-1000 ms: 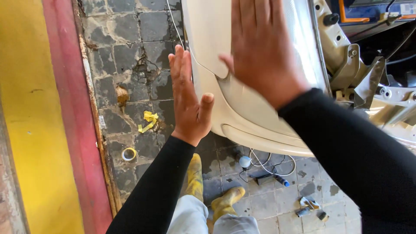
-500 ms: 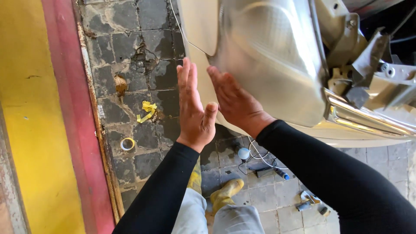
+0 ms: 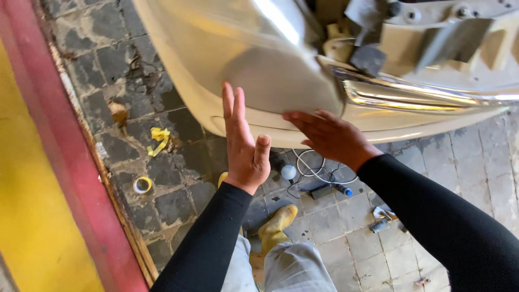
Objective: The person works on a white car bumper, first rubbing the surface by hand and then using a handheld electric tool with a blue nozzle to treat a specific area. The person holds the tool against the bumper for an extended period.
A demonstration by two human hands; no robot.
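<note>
1. Cream-coloured, glossy and curved, a car bumper cover fills the upper half of the head view, from about ten o'clock across to three o'clock, raised above the floor.
2. A chrome trim strip runs along it toward three o'clock, with bare mounting brackets showing above.
3. The left hand, near the centre of the view, is open and flat, fingers pressed together and pointing to twelve o'clock, its palm turned toward the panel's lower edge; whether it touches cannot be told.
4. The right hand, just toward three o'clock of the left, is flat with fingers slightly spread, laid against the panel's underside lip.
5. Neither hand grips anything.
6. Judging by its thin moulded shape, the cover is likely light for its size, somewhat flexible, and slick on the painted face, so it may scratch easily.
7. The lower lip and the stiffer bracket area look the surest places to take hold.
8. Below, at six o'clock, yellow rubber boots stand on grey paving stones.
9. A roll of tape lies at eight o'clock, and a white cable lies under the panel.
</note>
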